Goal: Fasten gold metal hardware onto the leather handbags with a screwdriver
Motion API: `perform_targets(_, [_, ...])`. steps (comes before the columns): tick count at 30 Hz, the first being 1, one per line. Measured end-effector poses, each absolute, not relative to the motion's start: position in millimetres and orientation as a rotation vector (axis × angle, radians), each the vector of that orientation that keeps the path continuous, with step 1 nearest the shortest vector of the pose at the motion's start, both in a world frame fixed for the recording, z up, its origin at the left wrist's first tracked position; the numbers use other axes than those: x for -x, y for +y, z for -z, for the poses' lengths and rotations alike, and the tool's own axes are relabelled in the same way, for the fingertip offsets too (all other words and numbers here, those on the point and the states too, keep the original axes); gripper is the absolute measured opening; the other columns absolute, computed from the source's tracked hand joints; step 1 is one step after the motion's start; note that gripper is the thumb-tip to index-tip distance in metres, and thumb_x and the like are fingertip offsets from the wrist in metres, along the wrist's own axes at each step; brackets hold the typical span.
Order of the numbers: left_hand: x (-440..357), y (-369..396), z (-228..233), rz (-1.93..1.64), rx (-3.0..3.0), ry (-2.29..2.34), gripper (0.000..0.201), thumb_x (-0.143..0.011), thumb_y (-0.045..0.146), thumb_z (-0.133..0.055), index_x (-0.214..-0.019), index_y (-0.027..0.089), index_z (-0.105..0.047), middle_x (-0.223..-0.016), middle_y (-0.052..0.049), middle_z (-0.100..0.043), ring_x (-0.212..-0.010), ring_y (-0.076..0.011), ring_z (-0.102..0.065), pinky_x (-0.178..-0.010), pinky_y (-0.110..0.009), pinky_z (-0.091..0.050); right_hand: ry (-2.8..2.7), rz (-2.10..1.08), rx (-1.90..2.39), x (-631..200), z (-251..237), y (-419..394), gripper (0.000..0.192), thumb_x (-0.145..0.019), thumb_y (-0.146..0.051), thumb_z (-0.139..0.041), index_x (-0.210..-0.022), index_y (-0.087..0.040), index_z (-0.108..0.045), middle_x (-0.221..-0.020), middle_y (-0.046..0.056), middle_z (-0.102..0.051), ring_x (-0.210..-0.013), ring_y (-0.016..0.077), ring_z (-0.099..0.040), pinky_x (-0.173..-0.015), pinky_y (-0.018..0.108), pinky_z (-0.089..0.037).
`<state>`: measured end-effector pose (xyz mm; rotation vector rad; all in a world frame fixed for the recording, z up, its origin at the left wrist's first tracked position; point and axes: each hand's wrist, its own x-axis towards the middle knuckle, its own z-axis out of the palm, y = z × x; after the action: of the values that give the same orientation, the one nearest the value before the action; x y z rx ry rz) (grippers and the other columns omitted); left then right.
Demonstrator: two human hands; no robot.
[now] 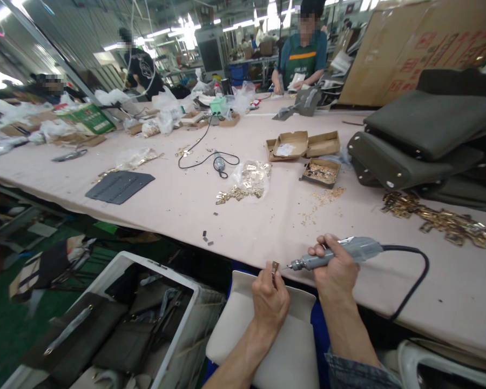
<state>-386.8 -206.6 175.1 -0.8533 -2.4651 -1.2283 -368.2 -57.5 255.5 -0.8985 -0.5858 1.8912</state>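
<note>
My right hand (337, 267) is wrapped round a grey corded electric screwdriver (358, 248), its bit pointing left. Just left of the bit tip, my left hand (270, 298) pinches a small gold-coloured metal fitting (274, 266) between its fingers. The bit and the fitting look close but apart. Beneath my left hand, an off-white bag piece (230, 324) rests over something blue on my lap, at the table's front edge. What the left palm covers is hidden.
Gold hardware (245, 189) and a box of small screws (321, 173) lie on the table (178, 216). Dark bags (429, 119) are stacked right, near metal fittings (445, 219). A white crate (202, 292) of bags stands lower left. A co-worker (302, 59) is across the table.
</note>
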Motion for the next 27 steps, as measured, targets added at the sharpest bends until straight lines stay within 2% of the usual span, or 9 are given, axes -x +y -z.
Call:
perform_targets(8, [384, -204, -175, 1.214, 0.805, -2.443, 0.030, -0.095, 0.011, -0.051, -0.122, 0.006, -0.063, -0.092, -0.016, -0.075, -0.081, -0.0280, -0.075, -0.072, -0.037, -0.062, -0.493, -1.993, 1.054, 369, -250, -51, 0.018, -0.068, -0.010, -0.075, -0.075, -0.015, -0.059, -0.070, 0.000, -0.062, -0.050, 0.0068, -0.047, -0.048, 0.022, -0.049])
perform_targets(12, [384, -205, -172, 1.248, 0.785, -2.444, 0.029, -0.097, 0.013, -0.052, -0.122, 0.004, -0.064, -0.086, -0.015, -0.073, -0.075, -0.0266, -0.072, -0.067, -0.036, -0.060, -0.514, -1.982, 1.152, 366, -252, -51, 0.016, -0.071, -0.009, -0.074, -0.075, -0.015, -0.059, -0.070, 0.001, -0.063, -0.050, 0.0077, -0.048, -0.046, 0.022, -0.050])
perform_targets(17, [384, -207, -171, 1.260, 0.818, -2.434, 0.029, -0.098, 0.013, -0.052, -0.122, 0.003, -0.064, -0.085, -0.015, -0.073, -0.073, -0.0254, -0.071, -0.066, -0.034, -0.058, -0.687, -2.272, 1.217, 352, -256, -48, 0.017, -0.071, -0.010, -0.076, -0.077, -0.013, -0.061, -0.086, 0.014, -0.074, -0.051, 0.0094, -0.054, -0.044, 0.021, -0.052])
perform_targets(22, [384, -207, -173, 1.254, 0.813, -2.468, 0.030, -0.099, 0.013, -0.050, -0.124, 0.006, -0.064, -0.087, -0.014, -0.073, -0.075, -0.0256, -0.072, -0.066, -0.034, -0.058, -0.963, -2.423, 1.265, 337, -252, -62, 0.024, -0.069, -0.019, -0.085, -0.081, -0.009, -0.067, -0.097, 0.024, -0.075, -0.057, 0.0185, -0.067, -0.046, 0.026, -0.057])
perform_targets(24, [384, -207, -175, 1.253, 0.806, -2.498, 0.031, -0.099, 0.014, -0.049, -0.126, 0.007, -0.063, -0.085, -0.013, -0.072, -0.073, -0.0252, -0.072, -0.065, -0.033, -0.058, -1.089, -2.420, 1.272, 335, -249, -72, 0.030, -0.068, -0.023, -0.088, -0.085, -0.007, -0.070, -0.096, 0.025, -0.076, -0.062, 0.0231, -0.072, -0.048, 0.028, -0.059])
perform_targets(27, [384, -208, -177, 1.231, 0.798, -2.538, 0.031, -0.101, 0.017, -0.048, -0.126, 0.008, -0.063, -0.082, -0.011, -0.071, -0.070, -0.0247, -0.071, -0.063, -0.033, -0.058, -1.181, -2.419, 1.272, 338, -247, -84, 0.035, -0.067, -0.028, -0.091, -0.087, -0.005, -0.072, -0.096, 0.023, -0.076, -0.062, 0.0248, -0.074, -0.048, 0.027, -0.060])
